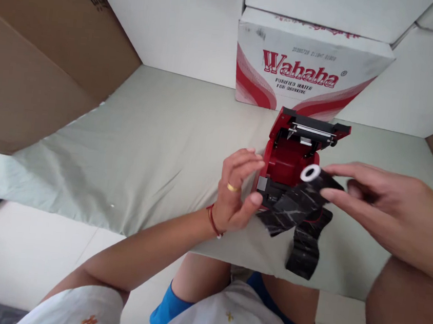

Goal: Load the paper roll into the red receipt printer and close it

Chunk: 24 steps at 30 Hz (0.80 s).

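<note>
A small red device [290, 157] with its lid flipped open stands on the pale cloth-covered surface [143, 154]. My right hand [382, 205] pinches a roll of black plastic ribbon [306, 192] with a white core, held just above the device's open bay. A loose black strip hangs from the roll over the surface's front edge. My left hand [237, 185], wearing a gold ring and a red wrist string, rests against the device's left side with fingers curled and its thumb touching the black strip.
A white and red "Wahaha" water carton [307, 68] stands right behind the device, among other white boxes. A large brown cardboard box [39, 45] fills the left. My knees and blue shorts [170, 306] show below the surface's edge.
</note>
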Motion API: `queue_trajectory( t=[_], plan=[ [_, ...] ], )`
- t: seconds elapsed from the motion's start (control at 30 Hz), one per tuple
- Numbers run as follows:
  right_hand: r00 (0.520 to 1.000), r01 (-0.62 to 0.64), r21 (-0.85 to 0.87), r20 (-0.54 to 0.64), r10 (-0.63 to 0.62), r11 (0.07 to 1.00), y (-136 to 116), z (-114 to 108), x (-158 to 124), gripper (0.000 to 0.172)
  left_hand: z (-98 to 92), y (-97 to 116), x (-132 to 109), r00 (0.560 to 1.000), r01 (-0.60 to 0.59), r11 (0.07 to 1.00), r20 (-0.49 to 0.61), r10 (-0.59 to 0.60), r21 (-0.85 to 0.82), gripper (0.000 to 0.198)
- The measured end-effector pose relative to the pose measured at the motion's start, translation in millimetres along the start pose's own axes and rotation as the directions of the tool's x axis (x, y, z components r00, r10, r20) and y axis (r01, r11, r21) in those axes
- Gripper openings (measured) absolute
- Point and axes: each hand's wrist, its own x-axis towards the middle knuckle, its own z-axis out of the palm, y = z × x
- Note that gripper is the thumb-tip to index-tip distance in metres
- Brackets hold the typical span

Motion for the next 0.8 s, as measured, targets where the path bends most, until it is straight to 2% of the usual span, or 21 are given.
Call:
queue_trajectory(
  t=[0.1,0.23,0.37,0.5,0.67,0.8],
  plan=[
    [0.999,0.033,-0.107,0.0,-0.033,0.994,-28.0,23.8,40.0,0.044,-0.7,8.9,-1.4,0.977,-0.201,0.976,0.092,0.194,0.081,0.052],
    [0.999,0.002,-0.391,0.05,0.02,0.92,-41.4,44.4,56.7,0.041,2.9,10.4,-4.5,0.937,-0.302,0.951,0.203,0.284,0.066,0.047],
    [0.994,-0.002,-0.501,0.093,0.056,0.865,-47.1,48.6,61.1,0.041,3.8,9.0,-8.9,0.934,-0.269,0.963,0.253,0.253,0.028,0.053],
    [0.996,-0.013,-0.511,0.067,0.055,0.86,-48.0,50.7,68.0,0.043,2.4,8.8,-10.7,0.928,-0.215,0.976,0.313,0.201,0.011,0.054],
    [0.995,-0.026,-0.519,0.066,0.071,0.855,-43.8,60.1,80.1,0.043,1.4,8.3,-11.0,0.902,-0.173,0.985,0.401,0.16,-0.006,0.041],
    [0.997,-0.012,-0.467,0.058,0.044,0.884,-38.5,63.0,79.8,0.039,1.2,14.7,-11.1,0.902,-0.18,0.982,0.408,0.143,0.053,0.042]
  ],
)
